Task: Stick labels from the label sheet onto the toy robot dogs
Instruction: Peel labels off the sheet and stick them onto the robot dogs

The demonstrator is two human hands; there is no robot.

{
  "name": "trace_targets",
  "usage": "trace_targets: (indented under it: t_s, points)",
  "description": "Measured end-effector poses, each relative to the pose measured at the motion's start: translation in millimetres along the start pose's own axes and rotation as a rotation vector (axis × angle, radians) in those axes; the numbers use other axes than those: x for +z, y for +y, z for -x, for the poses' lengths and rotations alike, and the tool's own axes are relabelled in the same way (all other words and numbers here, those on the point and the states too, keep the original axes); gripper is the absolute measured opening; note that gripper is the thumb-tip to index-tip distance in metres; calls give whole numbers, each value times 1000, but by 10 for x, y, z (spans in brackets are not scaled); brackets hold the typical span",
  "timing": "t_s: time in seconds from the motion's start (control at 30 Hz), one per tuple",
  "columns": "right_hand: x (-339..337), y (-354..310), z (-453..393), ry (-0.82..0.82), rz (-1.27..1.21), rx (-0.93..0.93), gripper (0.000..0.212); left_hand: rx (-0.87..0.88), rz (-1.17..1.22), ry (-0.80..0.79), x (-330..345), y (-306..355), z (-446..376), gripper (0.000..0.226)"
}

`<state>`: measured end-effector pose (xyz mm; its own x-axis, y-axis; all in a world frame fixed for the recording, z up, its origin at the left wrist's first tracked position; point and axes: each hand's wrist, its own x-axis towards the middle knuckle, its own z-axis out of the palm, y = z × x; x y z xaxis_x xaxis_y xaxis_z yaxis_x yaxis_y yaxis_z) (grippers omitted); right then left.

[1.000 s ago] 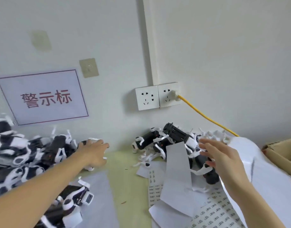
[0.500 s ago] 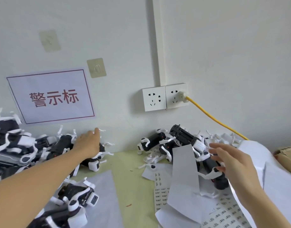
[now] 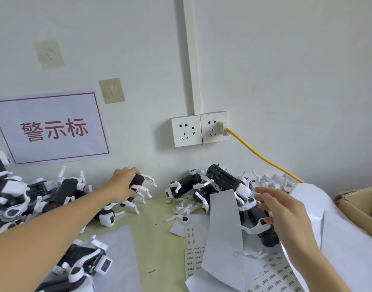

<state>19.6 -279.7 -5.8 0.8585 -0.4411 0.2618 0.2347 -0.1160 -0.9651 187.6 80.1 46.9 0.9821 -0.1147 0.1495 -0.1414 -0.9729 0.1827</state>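
Because a dog (image 3: 136,187) is wanted for labelling, it is gripped by the left hand (image 3: 123,184) at ten o'clock on the worktop (image 3: 157,239), while the right hand (image 3: 284,216) is held spread, empty, over the label sheet (image 3: 271,277) at five o'clock.

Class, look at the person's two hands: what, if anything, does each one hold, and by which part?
The left hand grips a toy robot dog by its black body. The right hand holds nothing, fingers spread.
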Motion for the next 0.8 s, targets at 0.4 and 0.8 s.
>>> trace_targets:
  t_s: [0.4, 0.8]
  points:
    - [-7, 14, -14, 19, -32, 3, 29, -139, 1126, 344, -80, 820, 307, 51]
    - [-15, -48, 31, 8, -40, 28, 29, 183, -19, -161, 120, 1052, 968, 57]
